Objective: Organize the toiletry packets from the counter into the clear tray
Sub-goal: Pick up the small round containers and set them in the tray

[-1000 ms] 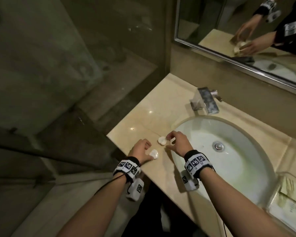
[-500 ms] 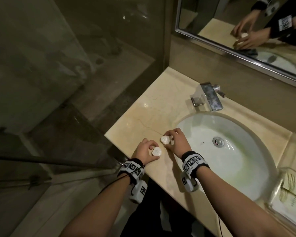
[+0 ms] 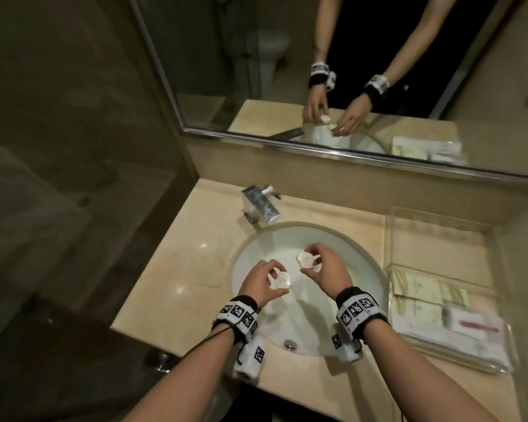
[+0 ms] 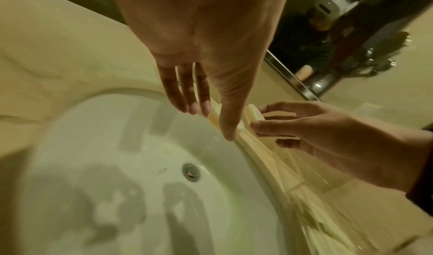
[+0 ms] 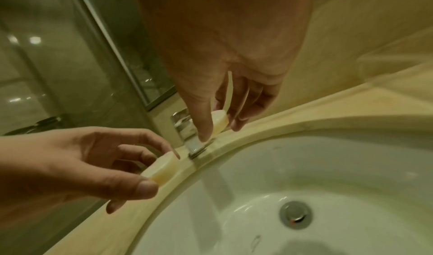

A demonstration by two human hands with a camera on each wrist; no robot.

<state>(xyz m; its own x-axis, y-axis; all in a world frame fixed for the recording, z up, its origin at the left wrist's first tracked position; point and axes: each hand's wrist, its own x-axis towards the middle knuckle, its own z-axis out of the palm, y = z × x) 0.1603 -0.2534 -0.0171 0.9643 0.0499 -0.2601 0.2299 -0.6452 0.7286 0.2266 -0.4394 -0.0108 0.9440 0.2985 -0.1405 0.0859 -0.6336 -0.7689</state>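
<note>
Two hands, each pinching a little round white packet over the sink

The left hand (image 3: 258,281) pinches one round packet (image 3: 281,280) between thumb and fingers. The right hand (image 3: 323,269) pinches the other round packet (image 3: 306,259) the same way. Both are up in the air above the white sink (image 3: 363,269). The clear tray (image 3: 497,365) sits on the counter (image 3: 177,269) to the right, with flat packets inside.

Faucet (image 3: 261,208) behind sink (image 3: 369,269), tray (image 3: 500,365) right of sink
</note>
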